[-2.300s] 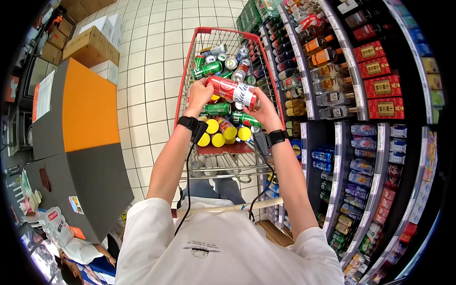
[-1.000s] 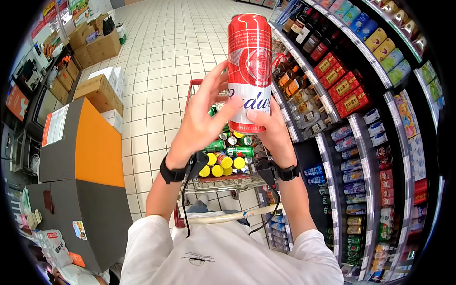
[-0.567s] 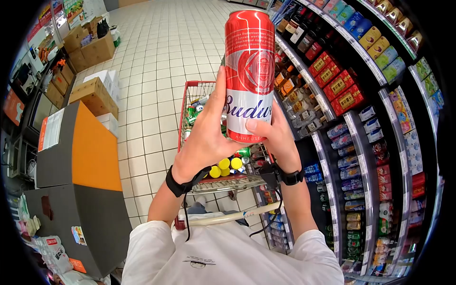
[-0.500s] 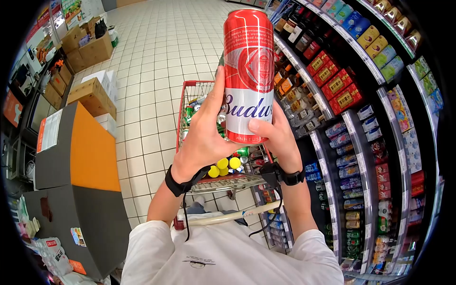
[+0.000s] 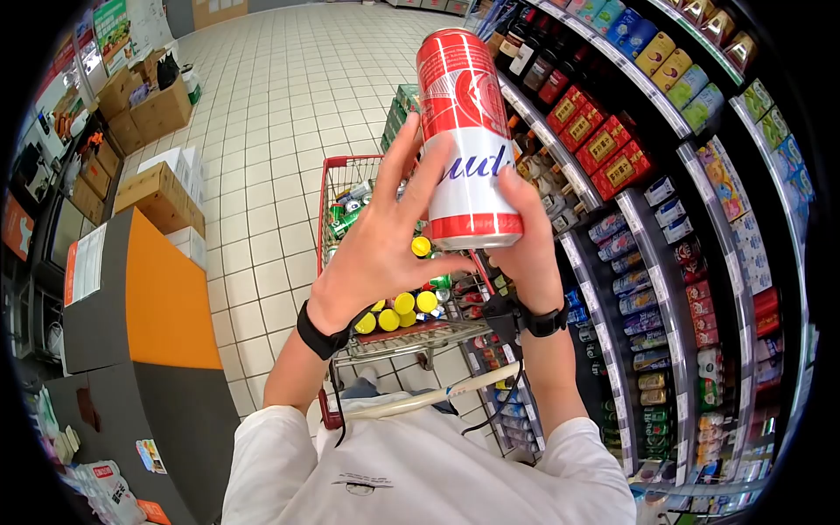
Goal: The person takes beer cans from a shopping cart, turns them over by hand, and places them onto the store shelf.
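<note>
A tall red and white beer can (image 5: pixel 464 105) is held up in front of me, tilted with its top leaning left. My right hand (image 5: pixel 532 249) grips it from the right, thumb on the label and the other fingers hidden behind. On the can's left side, my left hand (image 5: pixel 378 241) has its fingers spread and its thumb stretched out below the can's base. One left finger overlaps the label's edge; whether it touches cannot be told. Below both hands stands a shopping cart (image 5: pixel 325 188) holding cans and several yellow-capped containers (image 5: pixel 389 318).
Shelves of drinks (image 5: pixel 643 289) curve along the right, with red boxes (image 5: pixel 604 149) among them. An orange and grey counter (image 5: pixel 171 297) stands at left, cardboard boxes (image 5: pixel 157 197) beyond it. The cart's pale handle (image 5: pixel 420 401) crosses at my waist. Tiled floor (image 5: pixel 271 96) stretches ahead.
The can has tilted, its base swinging right and slightly toward me. My left hand has loosened from it and spread its fingers, while the right keeps its grip.
</note>
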### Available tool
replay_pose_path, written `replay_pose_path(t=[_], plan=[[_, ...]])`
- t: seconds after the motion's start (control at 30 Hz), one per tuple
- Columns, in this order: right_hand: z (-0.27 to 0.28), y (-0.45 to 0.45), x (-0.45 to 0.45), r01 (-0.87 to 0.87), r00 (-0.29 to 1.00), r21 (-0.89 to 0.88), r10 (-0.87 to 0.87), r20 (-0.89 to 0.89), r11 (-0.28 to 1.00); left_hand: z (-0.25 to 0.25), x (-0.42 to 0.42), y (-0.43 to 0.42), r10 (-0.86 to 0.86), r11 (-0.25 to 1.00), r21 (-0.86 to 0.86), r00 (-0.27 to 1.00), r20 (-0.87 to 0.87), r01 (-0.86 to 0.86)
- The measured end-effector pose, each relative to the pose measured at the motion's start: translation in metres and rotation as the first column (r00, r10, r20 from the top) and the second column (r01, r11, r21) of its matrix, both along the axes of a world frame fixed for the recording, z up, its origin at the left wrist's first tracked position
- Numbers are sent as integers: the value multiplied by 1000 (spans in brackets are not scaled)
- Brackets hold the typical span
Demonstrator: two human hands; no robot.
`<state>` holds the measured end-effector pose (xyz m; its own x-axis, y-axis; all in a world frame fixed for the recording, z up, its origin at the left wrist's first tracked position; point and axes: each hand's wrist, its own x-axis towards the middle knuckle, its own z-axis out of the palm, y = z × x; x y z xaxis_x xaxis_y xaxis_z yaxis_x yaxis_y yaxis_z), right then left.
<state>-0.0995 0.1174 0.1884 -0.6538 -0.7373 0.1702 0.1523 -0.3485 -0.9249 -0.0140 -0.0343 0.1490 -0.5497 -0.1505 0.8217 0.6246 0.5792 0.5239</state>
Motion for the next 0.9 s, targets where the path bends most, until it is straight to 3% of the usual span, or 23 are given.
replay_pose_path(t=[0.1, 0.13, 0.17, 0.23, 0.37, 0.43, 0.5, 0.57, 0.6, 0.77, 0.83, 0.9], plan=[[4, 5, -5, -49, 998, 11, 48, 50, 999, -1, -10, -4, 12, 991, -130, 994, -108, -26], [8, 5, 0, -45, 998, 9, 45, 50, 999, 1, -14, -8, 93, 969, -216, 985, -148, -124], [13, 4, 9, 19, 994, 92, -9, -110, 996, 1, -15, -10, 170, 930, -294, 966, -193, -222], [15, 7, 13, 100, 961, 167, -52, -271, 981, 2, -14, -8, 197, 922, -299, 962, -190, -247], [11, 18, 4, 93, 930, 220, -6, -366, 971, -2, -13, -8, 119, 966, -198, 965, -233, -167], [14, 21, 2, 108, 886, 351, 69, -458, 930, -9, -16, -2, 14, 999, 43, 976, -216, -5], [12, 20, 3, 141, 846, 377, 87, -526, 915, -11, -16, -3, 29, 999, 19, 976, -218, -26], [3, 19, -5, 250, 759, 350, 41, -649, 903, -14, -17, -3, 30, 995, 102, 983, -180, -11], [-3, 18, -15, 263, 764, 355, 30, -644, 897, -14, -14, 1, -17, 974, 222, 991, -136, 47], [-16, 11, -29, 425, 736, 317, -120, -666, 848, -8, -5, -2, -51, 970, 233, 996, -66, 65], [-22, 5, -34, 502, 339, 18, -177, -924, 865, -4, -2, -4, -57, 972, 226, 997, -49, 67], [-20, 3, -33, 489, 310, -4, -178, -934, 872, 0, 4, 0, -76, 969, 237, 997, -10, 76]])
